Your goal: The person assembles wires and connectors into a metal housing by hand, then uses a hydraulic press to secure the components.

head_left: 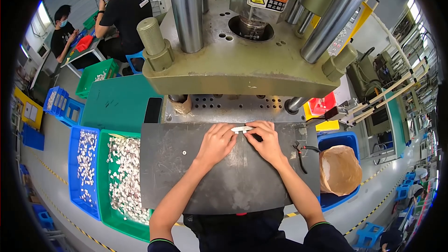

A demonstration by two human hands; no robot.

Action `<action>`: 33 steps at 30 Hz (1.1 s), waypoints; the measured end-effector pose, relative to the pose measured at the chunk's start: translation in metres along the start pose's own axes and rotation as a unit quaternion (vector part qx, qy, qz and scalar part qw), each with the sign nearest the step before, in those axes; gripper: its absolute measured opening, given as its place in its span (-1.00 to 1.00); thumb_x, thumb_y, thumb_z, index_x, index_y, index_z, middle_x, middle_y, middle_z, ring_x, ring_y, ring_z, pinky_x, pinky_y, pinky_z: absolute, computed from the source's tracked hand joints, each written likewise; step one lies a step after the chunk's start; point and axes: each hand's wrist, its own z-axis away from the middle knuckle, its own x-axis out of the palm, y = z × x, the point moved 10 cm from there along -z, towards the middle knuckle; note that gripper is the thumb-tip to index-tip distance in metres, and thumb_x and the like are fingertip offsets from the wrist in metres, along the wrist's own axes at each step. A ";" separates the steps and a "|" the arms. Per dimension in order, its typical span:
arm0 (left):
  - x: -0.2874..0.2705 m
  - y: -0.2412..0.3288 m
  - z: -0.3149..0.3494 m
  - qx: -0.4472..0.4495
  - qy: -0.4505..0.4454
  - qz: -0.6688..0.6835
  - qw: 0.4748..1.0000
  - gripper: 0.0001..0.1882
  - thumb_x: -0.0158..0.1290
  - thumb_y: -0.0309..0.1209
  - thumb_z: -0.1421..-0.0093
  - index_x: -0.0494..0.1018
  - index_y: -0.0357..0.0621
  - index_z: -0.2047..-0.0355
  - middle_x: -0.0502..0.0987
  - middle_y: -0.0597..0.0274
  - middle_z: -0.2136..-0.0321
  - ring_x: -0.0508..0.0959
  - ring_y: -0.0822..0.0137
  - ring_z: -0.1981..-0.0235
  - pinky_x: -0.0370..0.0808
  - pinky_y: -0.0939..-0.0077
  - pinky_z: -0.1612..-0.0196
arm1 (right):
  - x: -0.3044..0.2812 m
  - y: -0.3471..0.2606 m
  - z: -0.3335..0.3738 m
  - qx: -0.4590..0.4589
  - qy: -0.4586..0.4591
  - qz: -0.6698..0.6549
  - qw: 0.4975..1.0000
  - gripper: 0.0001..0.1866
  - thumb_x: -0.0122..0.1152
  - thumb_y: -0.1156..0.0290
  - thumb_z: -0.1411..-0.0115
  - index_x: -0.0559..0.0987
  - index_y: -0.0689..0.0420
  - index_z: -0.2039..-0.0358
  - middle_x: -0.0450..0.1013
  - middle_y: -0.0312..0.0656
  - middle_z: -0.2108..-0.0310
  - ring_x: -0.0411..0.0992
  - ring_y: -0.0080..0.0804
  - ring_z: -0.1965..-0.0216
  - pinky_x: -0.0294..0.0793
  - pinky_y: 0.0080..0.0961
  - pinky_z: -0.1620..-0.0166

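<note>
Between my two hands is a small white elongated piece with short stubs on its near side; I cannot make out its exact kind. My left hand pinches its left end, and my right hand grips the right end. Both hands are above the far part of a dark grey work plate, just in front of the press. To the left on the plate lies a small white ring-like part. A pair of pliers with dark handles rests near the plate's right edge.
Ahead stands a large olive-green press with steel columns. At left are a green bin and a blue bin, both holding many small white parts. A blue crate with a brown paper bag stands right. Two people sit working at far left.
</note>
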 end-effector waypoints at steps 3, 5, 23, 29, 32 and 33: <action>-0.001 -0.001 -0.001 0.000 -0.001 -0.001 1.000 -0.88 0.31 -0.50 -0.14 0.61 -0.25 0.32 0.68 0.15 0.12 0.63 0.07 0.08 0.56 0.18 -0.03 | 0.000 -0.001 0.000 -0.002 0.000 -0.003 1.000 -0.87 0.47 0.48 -0.16 0.67 0.20 0.32 0.65 -0.22 0.04 0.54 -0.24 -0.04 0.29 -0.25 -0.16; -0.001 -0.001 0.000 0.007 0.005 -0.004 1.000 -0.87 0.32 -0.49 -0.14 0.61 -0.24 0.32 0.68 0.17 0.13 0.63 0.09 0.09 0.54 0.19 -0.03 | 0.000 -0.001 0.000 -0.002 0.000 -0.003 1.000 -0.87 0.47 0.47 -0.16 0.67 0.20 0.32 0.65 -0.21 0.04 0.54 -0.23 -0.04 0.29 -0.25 -0.16; -0.003 -0.002 0.000 0.006 0.012 0.000 1.000 -0.88 0.32 -0.48 -0.13 0.64 -0.22 0.33 0.69 0.22 0.12 0.62 0.17 0.10 0.49 0.23 -0.05 | -0.003 -0.008 -0.002 -0.017 0.017 0.010 1.000 -0.86 0.49 0.52 -0.11 0.68 0.22 0.33 0.66 -0.19 0.08 0.57 -0.19 0.00 0.39 -0.30 -0.13; -0.005 0.000 -0.002 -0.004 0.024 -0.009 1.000 -0.87 0.35 -0.49 -0.11 0.64 -0.23 0.36 0.72 0.21 0.14 0.64 0.14 0.11 0.50 0.23 -0.03 | -0.001 -0.002 -0.003 -0.008 0.010 0.003 1.000 -0.87 0.48 0.51 -0.13 0.68 0.22 0.32 0.66 -0.19 0.06 0.55 -0.18 -0.02 0.37 -0.28 -0.15; -0.003 -0.006 -0.005 -0.014 0.026 0.002 1.000 -0.89 0.31 -0.50 -0.13 0.64 -0.23 0.34 0.70 0.18 0.13 0.62 0.13 0.11 0.51 0.22 -0.03 | 0.000 -0.001 -0.010 -0.006 0.003 0.003 1.000 -0.85 0.47 0.52 -0.14 0.67 0.20 0.29 0.65 -0.18 0.08 0.54 -0.18 -0.04 0.35 -0.25 -0.16; -0.004 -0.008 -0.004 -0.018 0.028 0.001 0.999 -0.89 0.31 -0.50 -0.13 0.64 -0.23 0.34 0.70 0.18 0.13 0.62 0.13 0.11 0.51 0.22 -0.03 | 0.002 -0.004 -0.012 -0.007 0.002 0.006 1.000 -0.83 0.46 0.53 -0.14 0.66 0.20 0.25 0.65 -0.18 0.10 0.54 -0.18 -0.03 0.36 -0.24 -0.15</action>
